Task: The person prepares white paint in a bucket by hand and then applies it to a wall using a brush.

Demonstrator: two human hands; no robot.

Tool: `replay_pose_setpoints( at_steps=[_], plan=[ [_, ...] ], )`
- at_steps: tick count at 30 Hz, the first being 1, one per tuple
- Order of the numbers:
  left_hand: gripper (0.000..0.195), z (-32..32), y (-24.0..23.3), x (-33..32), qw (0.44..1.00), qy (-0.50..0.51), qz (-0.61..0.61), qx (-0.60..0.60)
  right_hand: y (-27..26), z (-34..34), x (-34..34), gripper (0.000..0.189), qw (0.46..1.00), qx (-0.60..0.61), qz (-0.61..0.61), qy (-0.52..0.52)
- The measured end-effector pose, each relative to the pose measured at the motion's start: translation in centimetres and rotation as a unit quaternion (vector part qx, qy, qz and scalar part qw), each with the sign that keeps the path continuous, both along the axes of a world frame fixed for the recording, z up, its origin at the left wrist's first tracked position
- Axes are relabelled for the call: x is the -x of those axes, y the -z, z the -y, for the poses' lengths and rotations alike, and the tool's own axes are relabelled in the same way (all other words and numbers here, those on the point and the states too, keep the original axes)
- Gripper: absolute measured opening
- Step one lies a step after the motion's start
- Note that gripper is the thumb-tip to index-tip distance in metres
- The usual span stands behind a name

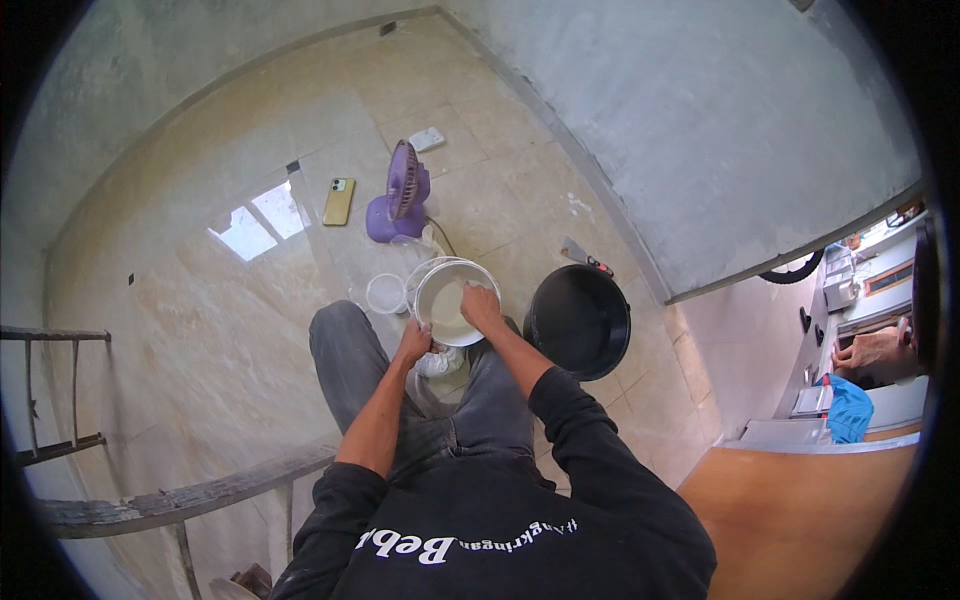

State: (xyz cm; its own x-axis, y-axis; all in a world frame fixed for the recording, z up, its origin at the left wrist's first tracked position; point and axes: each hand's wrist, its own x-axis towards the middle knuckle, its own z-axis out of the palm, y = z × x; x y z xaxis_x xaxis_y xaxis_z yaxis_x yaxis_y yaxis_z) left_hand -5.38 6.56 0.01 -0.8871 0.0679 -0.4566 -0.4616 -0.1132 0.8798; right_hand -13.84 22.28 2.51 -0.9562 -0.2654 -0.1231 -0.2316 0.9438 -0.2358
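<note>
Between my knees is a white plastic bucket [430, 289] with a pale cream mixture [448, 304] inside. My left hand [417, 341] grips its near left rim. My right hand [480, 304] is curled over the right side of the opening, fingers reaching inside; whether it holds a tool is hidden. A crumpled white bag [439, 363] lies under the bucket's near side. Just left of the bucket stands a small translucent tub [386, 293]. To the right is a large black bucket [577, 322], with a putty knife [587, 256] on the tiles beyond it.
Farther out stand a purple electric fan [405, 199] with a cord, a gold phone [340, 201] and a small white object [427, 139]. A worn ladder-like frame [202, 493] is close on my left. Grey plastered walls [720, 135] bound the floor; an opening shows at right.
</note>
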Motion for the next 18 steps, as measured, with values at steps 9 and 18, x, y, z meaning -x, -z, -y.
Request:
replay_pose_setpoints(
  at_steps=[9,18],
  plan=[
    [0.031,0.3,0.6,0.3,0.999,-0.017,-0.003,-0.04,0.1,1.4,-1.6,0.018,0.997,-0.008,0.055,-0.044],
    [0.033,-0.2,1.0,0.9,0.997,-0.021,-0.067,0.008,-1.0,0.6,0.9,0.019,1.0,-0.012,-0.001,0.015]
  ],
)
